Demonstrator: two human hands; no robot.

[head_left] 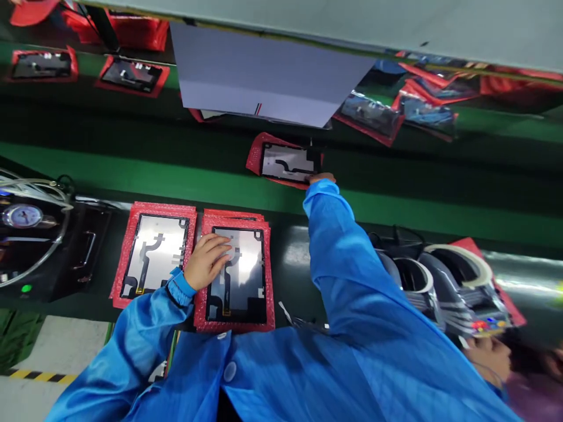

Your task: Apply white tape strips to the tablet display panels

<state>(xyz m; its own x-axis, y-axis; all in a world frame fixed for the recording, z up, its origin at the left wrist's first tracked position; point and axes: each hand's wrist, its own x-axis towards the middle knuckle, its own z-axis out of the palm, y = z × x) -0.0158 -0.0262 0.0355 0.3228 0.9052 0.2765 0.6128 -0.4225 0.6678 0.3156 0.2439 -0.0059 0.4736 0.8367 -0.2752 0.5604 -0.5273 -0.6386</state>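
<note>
My left hand (207, 261) lies with fingers stretched out over the left side of a display panel (246, 275). That panel has a silvery back and a dark flex cable, and rests on a stack of red bubble-wrap sleeves (270, 316). To its left, a similar display panel (165, 240) lies on red bubble wrap (125, 264). Out over the green belt, my right hand (323, 177) is closed at the near right corner of another display panel (281, 155), which sits on red bubble wrap (255, 155). Its fingertips are partly hidden.
A black machine with a pressure gauge (23, 216) and tubing stands at left. On the right are dark devices with pale rings (460, 264) and another person's hand (488, 357). A white board (272, 76) hangs above the green belt (197, 170); wrapped panels (132, 75) lie beyond.
</note>
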